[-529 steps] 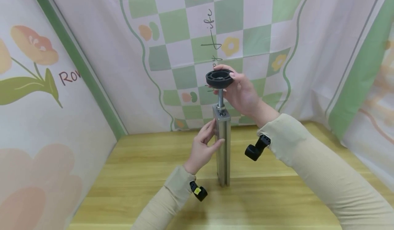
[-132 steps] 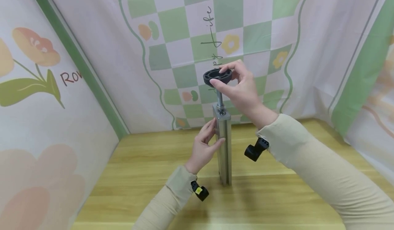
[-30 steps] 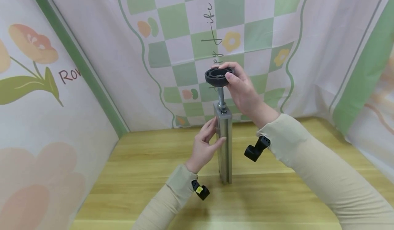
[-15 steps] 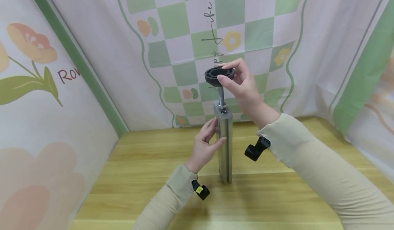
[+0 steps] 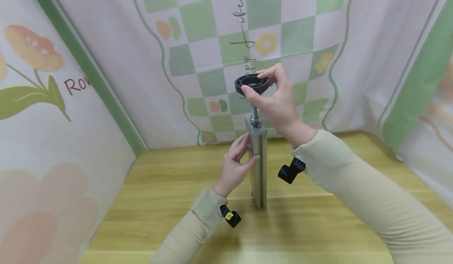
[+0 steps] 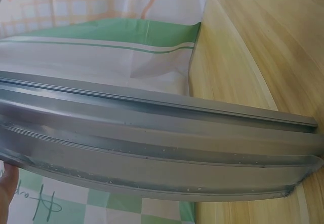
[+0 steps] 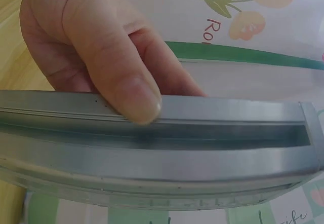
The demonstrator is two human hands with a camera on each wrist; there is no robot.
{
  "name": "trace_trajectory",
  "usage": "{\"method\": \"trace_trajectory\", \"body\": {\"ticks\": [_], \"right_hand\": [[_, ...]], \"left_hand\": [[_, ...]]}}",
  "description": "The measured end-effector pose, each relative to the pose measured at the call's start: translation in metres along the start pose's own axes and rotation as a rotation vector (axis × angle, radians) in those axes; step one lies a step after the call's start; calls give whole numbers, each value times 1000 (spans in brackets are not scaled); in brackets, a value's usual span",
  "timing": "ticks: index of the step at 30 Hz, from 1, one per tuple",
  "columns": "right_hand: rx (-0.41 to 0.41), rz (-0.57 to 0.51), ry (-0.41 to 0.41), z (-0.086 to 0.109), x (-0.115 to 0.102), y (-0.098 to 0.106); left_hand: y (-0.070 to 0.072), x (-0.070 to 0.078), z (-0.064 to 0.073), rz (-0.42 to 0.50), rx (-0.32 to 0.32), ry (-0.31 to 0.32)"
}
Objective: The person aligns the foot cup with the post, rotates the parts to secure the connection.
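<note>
An aluminium profile bar (image 5: 260, 173) stands upright on the wooden table. A metal end plate (image 5: 260, 131) with a screw caps its top. From the plate rises a threaded rod (image 5: 254, 111) carrying a black round levelling foot (image 5: 252, 81). My right hand (image 5: 282, 105) pinches that foot's rim, thumb on the near side and fingers behind. Lower down, my left hand (image 5: 233, 167) grips the bar; in the right wrist view its thumb (image 7: 136, 100) presses along the slot edge. The left wrist view shows the grooved bar (image 6: 152, 158) and a fingertip (image 6: 7, 183).
The wooden tabletop (image 5: 166, 189) surrounds the bar's base. Printed cloth (image 5: 198, 20) hangs behind it and at both sides. Black wrist cameras sit on the left cuff (image 5: 231, 217) and the right cuff (image 5: 290, 171).
My right hand has repeatedly shifted its hold around the foot's rim; since a second ago its thumb has moved left along the near side. The left hand keeps its place on the bar.
</note>
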State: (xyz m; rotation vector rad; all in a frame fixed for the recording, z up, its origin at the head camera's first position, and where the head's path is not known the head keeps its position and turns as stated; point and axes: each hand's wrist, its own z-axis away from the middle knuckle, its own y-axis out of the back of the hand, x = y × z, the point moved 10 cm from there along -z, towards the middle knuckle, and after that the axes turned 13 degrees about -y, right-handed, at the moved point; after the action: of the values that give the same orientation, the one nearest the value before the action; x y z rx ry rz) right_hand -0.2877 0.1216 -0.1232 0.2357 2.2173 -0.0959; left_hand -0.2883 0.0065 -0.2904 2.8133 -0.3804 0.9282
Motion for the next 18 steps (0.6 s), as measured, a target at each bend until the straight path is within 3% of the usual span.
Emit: {"method": "trace_trajectory", "body": {"ticks": [4,9,18], "right_hand": [[83,125,115,3,-12,1],[153,216,197,7,-22,1],[210,254,263,13,-26,-2]], "left_hand": [[1,-1,0,-1,3,11],[0,-2,0,-3,-11,24],[-1,0,0,-5,-16,2]]}}
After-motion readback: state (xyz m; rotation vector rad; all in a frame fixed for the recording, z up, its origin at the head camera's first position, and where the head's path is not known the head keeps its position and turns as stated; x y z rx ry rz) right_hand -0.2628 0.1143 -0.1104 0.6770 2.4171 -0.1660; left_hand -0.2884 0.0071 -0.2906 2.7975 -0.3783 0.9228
